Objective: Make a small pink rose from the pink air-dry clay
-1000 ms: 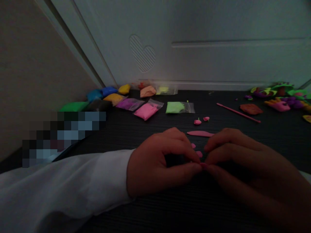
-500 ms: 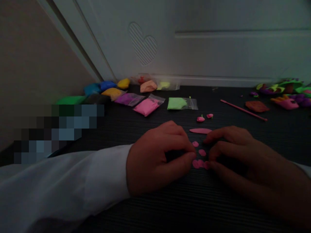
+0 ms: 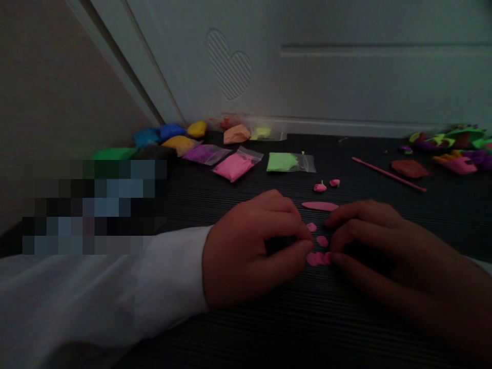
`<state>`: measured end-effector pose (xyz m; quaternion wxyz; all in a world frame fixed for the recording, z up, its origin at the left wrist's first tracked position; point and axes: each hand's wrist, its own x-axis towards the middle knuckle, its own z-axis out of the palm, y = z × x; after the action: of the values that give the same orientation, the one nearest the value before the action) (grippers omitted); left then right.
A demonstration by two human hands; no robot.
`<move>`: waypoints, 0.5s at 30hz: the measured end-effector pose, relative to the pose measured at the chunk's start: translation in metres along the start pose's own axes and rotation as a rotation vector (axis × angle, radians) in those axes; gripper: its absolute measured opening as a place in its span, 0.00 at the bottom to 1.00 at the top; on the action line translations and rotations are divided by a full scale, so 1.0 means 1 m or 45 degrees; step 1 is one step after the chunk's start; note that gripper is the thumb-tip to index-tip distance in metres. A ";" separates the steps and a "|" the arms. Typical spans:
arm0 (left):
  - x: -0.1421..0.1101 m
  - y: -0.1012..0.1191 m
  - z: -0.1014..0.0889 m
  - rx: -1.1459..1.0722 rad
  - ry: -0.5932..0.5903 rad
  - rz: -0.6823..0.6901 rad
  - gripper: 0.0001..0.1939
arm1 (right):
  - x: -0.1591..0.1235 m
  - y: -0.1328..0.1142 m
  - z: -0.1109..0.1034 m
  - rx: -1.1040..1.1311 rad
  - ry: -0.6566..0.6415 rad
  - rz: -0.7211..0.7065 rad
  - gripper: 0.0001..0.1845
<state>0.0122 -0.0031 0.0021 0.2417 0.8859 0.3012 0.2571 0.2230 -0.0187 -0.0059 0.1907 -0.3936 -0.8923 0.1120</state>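
Note:
A short row of overlapping pink clay discs lies on the dark table between my hands. My left hand is closed, thumb and index fingertip pressed together at the row's left end; whether anything is between them is hidden. At the other end, my right hand pinches the last pink disc by its edge with thumb and finger, the index finger reaching further forward. Two loose pink discs, one nearer and one farther, lie just beyond. Behind them is a flat, pointed pink strip, its right end by my right index finger.
Two small pink buds lie farther back. Bags of coloured clay, including pink and light green, line the back left. A thin pink stick, a reddish-brown clay piece and colourful clay shapes are at right.
The disc at my right fingertips has moved left against the row and now overlaps it. My left hand has hardly moved; the whole view has shifted slightly.

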 end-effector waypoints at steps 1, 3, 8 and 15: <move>0.000 0.000 0.000 -0.001 0.001 0.002 0.08 | 0.000 0.000 0.000 0.004 -0.014 0.005 0.04; 0.000 0.000 0.000 -0.002 0.004 0.005 0.08 | -0.001 0.000 0.000 0.014 -0.016 0.001 0.04; 0.000 0.000 0.001 0.002 -0.010 0.011 0.08 | -0.003 -0.006 0.003 0.054 0.079 0.061 0.05; 0.001 -0.001 0.001 0.005 -0.033 0.035 0.09 | -0.004 -0.008 0.004 0.017 0.076 0.010 0.06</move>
<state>0.0127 -0.0021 0.0014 0.2403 0.8937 0.2862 0.2484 0.2190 -0.0273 -0.0075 0.2194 -0.3990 -0.8839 0.1067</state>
